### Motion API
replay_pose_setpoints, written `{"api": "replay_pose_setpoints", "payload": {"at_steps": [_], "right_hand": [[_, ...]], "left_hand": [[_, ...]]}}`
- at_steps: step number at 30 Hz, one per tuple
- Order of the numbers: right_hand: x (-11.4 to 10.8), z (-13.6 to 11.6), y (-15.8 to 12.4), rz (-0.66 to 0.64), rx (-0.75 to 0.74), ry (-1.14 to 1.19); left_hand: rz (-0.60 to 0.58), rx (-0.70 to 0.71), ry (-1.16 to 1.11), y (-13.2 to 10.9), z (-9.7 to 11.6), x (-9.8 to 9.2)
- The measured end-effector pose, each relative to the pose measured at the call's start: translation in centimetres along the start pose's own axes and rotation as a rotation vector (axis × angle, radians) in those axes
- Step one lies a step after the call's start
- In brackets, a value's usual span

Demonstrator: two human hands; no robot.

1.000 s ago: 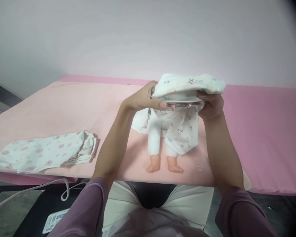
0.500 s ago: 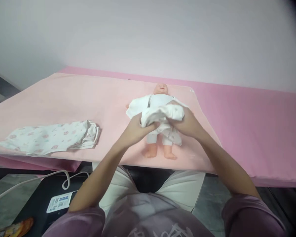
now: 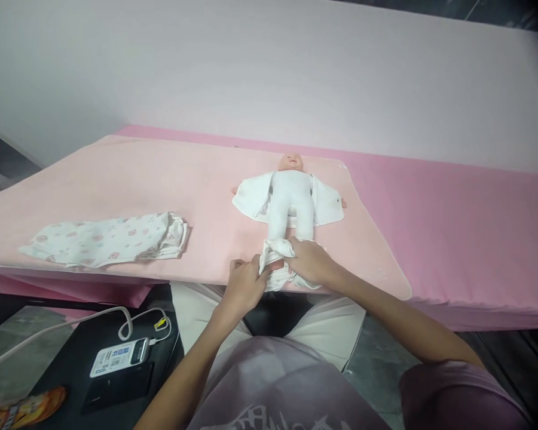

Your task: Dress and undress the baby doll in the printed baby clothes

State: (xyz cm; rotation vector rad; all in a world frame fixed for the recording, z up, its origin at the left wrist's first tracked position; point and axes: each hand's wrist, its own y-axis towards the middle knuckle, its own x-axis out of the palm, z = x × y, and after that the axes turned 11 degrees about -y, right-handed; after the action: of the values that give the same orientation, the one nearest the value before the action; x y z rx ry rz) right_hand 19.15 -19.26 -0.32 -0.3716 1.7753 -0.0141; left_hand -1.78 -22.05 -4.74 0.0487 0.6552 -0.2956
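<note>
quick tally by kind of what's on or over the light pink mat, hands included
Doll: 1
Open white top around the doll's arms: 1
Folded patterned cloth bundle: 1
Bunched white cloth in the hands: 1
Hands, left hand and right hand: 2
Total: 6

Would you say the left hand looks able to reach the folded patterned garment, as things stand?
Probably yes: flat pink mat lies between the left hand and the folded garment, though that hand holds the bunched white cloth.
</note>
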Motion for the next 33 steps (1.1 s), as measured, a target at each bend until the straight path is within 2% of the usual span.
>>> {"api": "replay_pose_setpoints", "payload": {"at_steps": [2,6,9,11,13,16,20,23,25,27,29,31,33], "right_hand": [[0.3,0.1,0.2,0.033,-0.054,-0.016],[0.1,1.7,1.1,0.152,-0.279,0.077],[-0.6,3.5,2.6,0.21,-0.458,0.079],[-1.3,4.6,3.7,0.187,-0.539,0.158],[-2.2,5.7,4.7,0.115,-0.552,0.307],[-3.7,7.5,5.8,0.039,-0.472,0.496],[-4.8,9.5,6.8,-0.002,-0.43,0.612],[-4.6,10.4,7.3,-0.075,-0.468,0.642],[-4.0,10.9,7.5,-0.093,-0.487,0.675],[-3.2,11.4,7.6,-0.092,-0.494,0.76],[-2.3,12.0,7.8,-0.1,-0.474,0.88],[-1.6,12.4,7.9,-0.13,-0.435,1.004],[-1.1,12.5,7.9,-0.179,-0.404,1.111]], "left_hand": [[-0.009,0.033,-0.058,0.9,-0.4,0.1],[0.042,0.138,-0.305,2.6,-1.9,0.0],[0.124,0.204,-0.305,3.8,-2.8,-0.5],[0.133,0.228,-0.279,4.6,-3.0,-1.4],[0.051,0.213,-0.318,5.3,-3.0,-2.7],[-0.111,0.174,-0.352,6.2,-2.6,-5.0],[-0.167,0.317,-0.195,8.0,-0.2,-7.1],[-0.313,0.47,-0.099,11.0,2.8,-6.9],[-0.476,0.495,-0.103,13.9,4.5,-6.3],[-0.673,0.432,-0.201,16.8,5.6,-5.5],[-0.822,0.329,-0.329,19.1,5.9,-4.9],[-0.886,0.244,-0.405,20.3,5.6,-4.6],[-0.914,0.189,-0.429,20.6,5.0,-4.5]]}}
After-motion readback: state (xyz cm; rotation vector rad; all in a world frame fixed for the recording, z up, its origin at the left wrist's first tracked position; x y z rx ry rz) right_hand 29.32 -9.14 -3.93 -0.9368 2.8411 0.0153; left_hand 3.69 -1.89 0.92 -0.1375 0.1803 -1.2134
